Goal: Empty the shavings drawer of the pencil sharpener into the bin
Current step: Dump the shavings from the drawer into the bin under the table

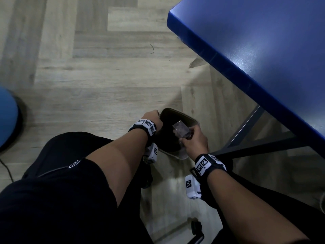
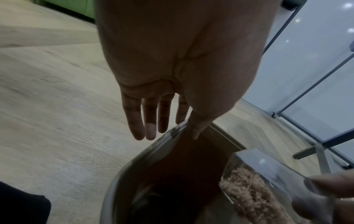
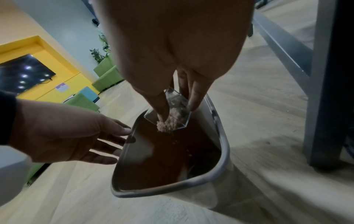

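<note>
The grey bin [image 3: 224, 153] stands on the floor with its dark inside showing. My right hand [image 3: 178, 112] pinches the clear shavings drawer [image 3: 180, 104] between thumb and fingers, tilted mouth-down over the bin's far side. Tan shavings [image 3: 166, 125] bunch at the drawer's lip, and a few specks fall below it. My left hand [image 2: 168, 133] is at the bin's left rim [image 2: 153, 151] with the thumb on the rim and straight fingers outside the wall. The head view shows both hands [image 1: 154, 116] [image 1: 190, 133] over the bin [image 1: 175, 112] and drawer [image 1: 180, 129].
A blue table [image 1: 255, 50] overhangs at the right, and its dark metal legs [image 1: 246, 127] stand close beside the bin. A blue round seat [image 1: 7, 120] is at the far left. My dark-clothed knee [image 1: 61, 173] is just before the bin. Wood floor lies all around.
</note>
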A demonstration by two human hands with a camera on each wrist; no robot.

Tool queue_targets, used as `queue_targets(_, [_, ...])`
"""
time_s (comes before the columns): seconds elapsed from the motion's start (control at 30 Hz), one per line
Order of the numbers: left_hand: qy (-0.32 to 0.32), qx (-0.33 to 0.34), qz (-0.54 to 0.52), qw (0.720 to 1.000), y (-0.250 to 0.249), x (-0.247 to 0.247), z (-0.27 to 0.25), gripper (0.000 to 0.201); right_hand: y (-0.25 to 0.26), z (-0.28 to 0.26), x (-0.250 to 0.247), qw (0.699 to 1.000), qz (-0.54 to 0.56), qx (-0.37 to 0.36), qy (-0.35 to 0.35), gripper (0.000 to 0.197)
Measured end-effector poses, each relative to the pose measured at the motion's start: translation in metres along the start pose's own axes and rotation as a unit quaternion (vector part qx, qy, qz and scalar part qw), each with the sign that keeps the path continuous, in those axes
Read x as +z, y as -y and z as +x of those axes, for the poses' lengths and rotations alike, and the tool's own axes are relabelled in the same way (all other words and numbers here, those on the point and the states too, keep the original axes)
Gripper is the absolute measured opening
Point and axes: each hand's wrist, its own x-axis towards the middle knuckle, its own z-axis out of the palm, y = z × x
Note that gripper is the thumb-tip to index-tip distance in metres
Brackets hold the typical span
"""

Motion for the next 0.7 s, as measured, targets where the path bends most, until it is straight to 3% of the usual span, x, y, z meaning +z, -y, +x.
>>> queue_targets(0.33, [-0.008, 0.001, 0.013, 1.000, -0.006, 0.005, -0.003, 0.029, -0.005, 0.002, 0.001, 0.998, -0.040, -0.022, -0.032, 0.043])
queue_targets(0.7, [0.005, -0.010, 0.001, 1.000, -0.010, 0.013, -0.008, 0.037, -0.004, 0.004, -0.002, 0.998, -0.052, -0.037, -0.017, 0.039])
